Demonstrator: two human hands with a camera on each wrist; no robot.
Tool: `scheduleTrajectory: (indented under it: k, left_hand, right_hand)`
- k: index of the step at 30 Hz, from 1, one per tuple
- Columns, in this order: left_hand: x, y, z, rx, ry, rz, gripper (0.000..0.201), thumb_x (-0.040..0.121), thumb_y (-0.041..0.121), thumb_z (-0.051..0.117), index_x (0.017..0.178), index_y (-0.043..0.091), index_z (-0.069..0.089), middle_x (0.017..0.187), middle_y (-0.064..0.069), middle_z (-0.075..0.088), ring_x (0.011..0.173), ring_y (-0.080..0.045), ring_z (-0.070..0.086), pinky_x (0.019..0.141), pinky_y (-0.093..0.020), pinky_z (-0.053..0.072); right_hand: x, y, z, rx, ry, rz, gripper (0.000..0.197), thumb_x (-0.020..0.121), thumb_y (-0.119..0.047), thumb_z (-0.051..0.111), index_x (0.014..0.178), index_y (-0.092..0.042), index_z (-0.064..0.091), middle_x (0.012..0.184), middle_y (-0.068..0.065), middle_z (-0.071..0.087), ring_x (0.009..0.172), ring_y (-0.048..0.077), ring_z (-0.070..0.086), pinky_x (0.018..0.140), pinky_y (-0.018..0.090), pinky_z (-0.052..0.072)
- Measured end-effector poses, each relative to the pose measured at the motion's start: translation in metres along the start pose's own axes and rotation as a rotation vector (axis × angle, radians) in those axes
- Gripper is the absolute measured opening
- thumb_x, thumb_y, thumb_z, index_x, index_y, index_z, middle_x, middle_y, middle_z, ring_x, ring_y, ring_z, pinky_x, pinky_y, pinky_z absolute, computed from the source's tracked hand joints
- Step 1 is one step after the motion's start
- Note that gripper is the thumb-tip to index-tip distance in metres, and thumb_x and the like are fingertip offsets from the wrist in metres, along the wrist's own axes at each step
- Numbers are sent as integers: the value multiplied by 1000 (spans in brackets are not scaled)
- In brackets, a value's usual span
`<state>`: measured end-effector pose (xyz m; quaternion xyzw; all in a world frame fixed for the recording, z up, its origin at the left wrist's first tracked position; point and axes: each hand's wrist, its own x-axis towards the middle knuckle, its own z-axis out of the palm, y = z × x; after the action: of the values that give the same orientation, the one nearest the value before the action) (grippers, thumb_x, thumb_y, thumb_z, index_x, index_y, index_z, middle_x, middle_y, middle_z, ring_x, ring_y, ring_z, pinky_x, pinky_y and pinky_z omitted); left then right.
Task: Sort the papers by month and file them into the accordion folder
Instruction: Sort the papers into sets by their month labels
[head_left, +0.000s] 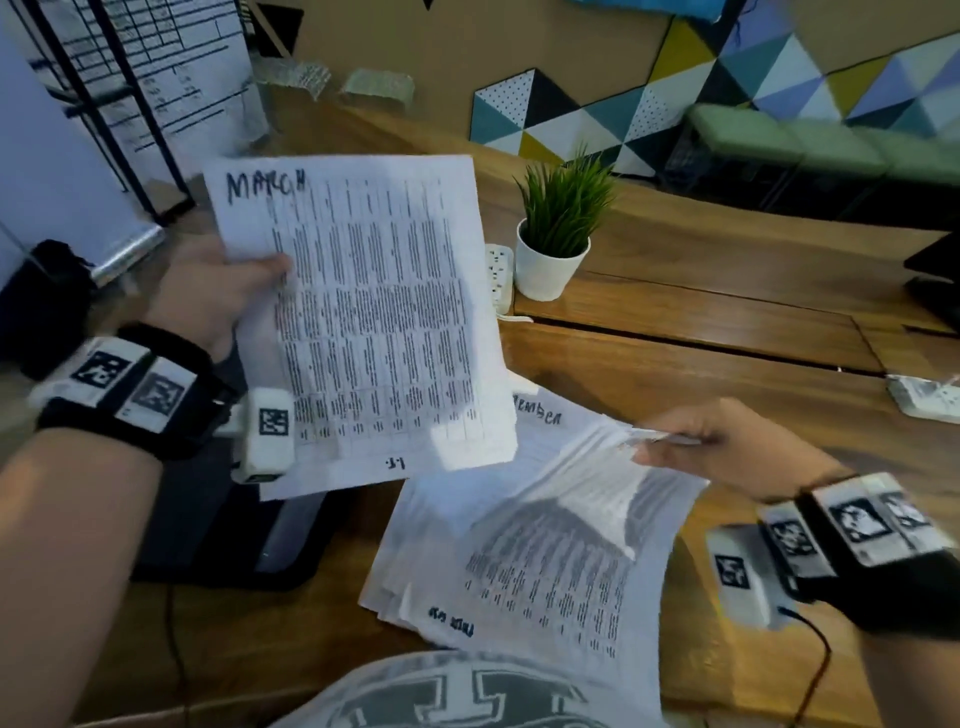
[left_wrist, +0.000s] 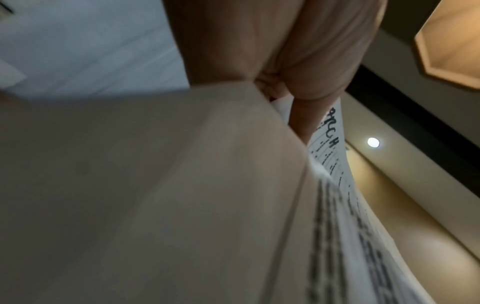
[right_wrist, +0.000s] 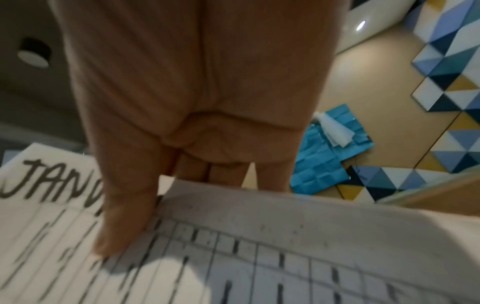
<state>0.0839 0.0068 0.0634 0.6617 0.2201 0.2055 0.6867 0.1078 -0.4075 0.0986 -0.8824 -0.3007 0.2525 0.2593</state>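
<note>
left hand (head_left: 218, 291) has the MARCH sheets (head_left: 363, 322) pinched by thumb up over the desk (head_left: 727, 364), right hand (head_left: 727, 447) is pinching a page w/ "JAN" written on it (right_wrist: 52, 185) off the paper pile (head_left: 519, 561), dark folder-ish thing (head_left: 218, 525) bottom left, can't tell if it's the accordion one tbh

A black wrist strap (head_left: 130, 389) bearing white square-coded tags is worn on each bare forearm, with a white camera block (head_left: 267, 434) attached. A grey T-shirt (head_left: 457, 693) with lettering is worn.

Matt white paper sheets (head_left: 363, 312) above a glossy wooden table (head_left: 701, 322).
</note>
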Motion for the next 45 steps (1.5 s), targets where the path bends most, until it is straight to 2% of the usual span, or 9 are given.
scheduleTrajectory:
  k: [5,8,13,19,24,29,33,39,45]
  left_hand:
    - [-32,-50,51,77,-238,-123,23,87,-1,60,110,0,62,95,-4,71,88,-22,68,76,-34,57]
    - [-51,-80,84,104,-352,-243,25,87,-3,60,111,1,63,81,5,74,79,-14,70,68,-27,58]
    - [-80,-112,122,265,-512,-284,30,83,-1,65,110,10,60,108,-6,66,92,-11,67,85,-29,54]
    - [-78,-155,123,263,-443,-342,92,69,5,79,143,22,28,129,-6,54,114,-26,55,99,-47,45]
    - [-81,-150,117,335,-463,-317,52,86,-7,55,133,7,38,129,-13,54,102,-19,57,93,-35,46]
    - [-84,-141,115,215,-392,-382,23,99,22,47,121,26,42,111,5,58,86,-3,58,65,-18,45]
    - [-89,-139,111,63,-430,-439,50,85,38,66,125,23,41,116,-3,62,104,-19,63,91,-40,51]
    - [-98,-141,112,317,-561,-201,32,91,6,57,116,26,63,112,7,68,108,-8,60,100,-40,47]
    - [-109,-122,97,343,-763,-136,17,85,37,65,96,26,70,82,9,68,79,-6,61,76,-29,49]
  right_hand:
    - [-46,-23,-44,216,-110,-22,32,81,-8,61,74,-36,74,84,-12,73,80,0,68,69,10,50]
    - [-42,-32,-60,221,-130,-34,31,81,-5,58,86,-30,75,88,-7,74,85,6,69,74,17,53]
    - [17,-18,-60,35,-131,62,29,78,-34,62,104,-20,69,108,-8,69,103,12,64,95,37,48]
    - [96,20,17,-192,-83,259,14,86,-17,61,99,-24,61,114,-4,61,105,17,57,92,36,46]
    - [113,34,47,-107,44,263,19,87,-17,61,106,-20,64,120,1,62,104,20,60,86,29,48]
    - [114,22,67,-68,182,114,27,92,-13,53,118,-16,62,119,4,63,109,21,58,84,19,39]
    - [115,30,86,47,246,168,32,90,-11,56,122,-17,54,112,8,62,101,21,59,75,19,40]
    - [121,22,78,-47,221,65,76,78,-24,71,141,-24,28,140,-2,41,129,15,36,108,30,29]
    - [113,28,74,-291,-2,-48,17,88,-17,56,98,-14,69,94,6,69,89,23,63,76,33,50]
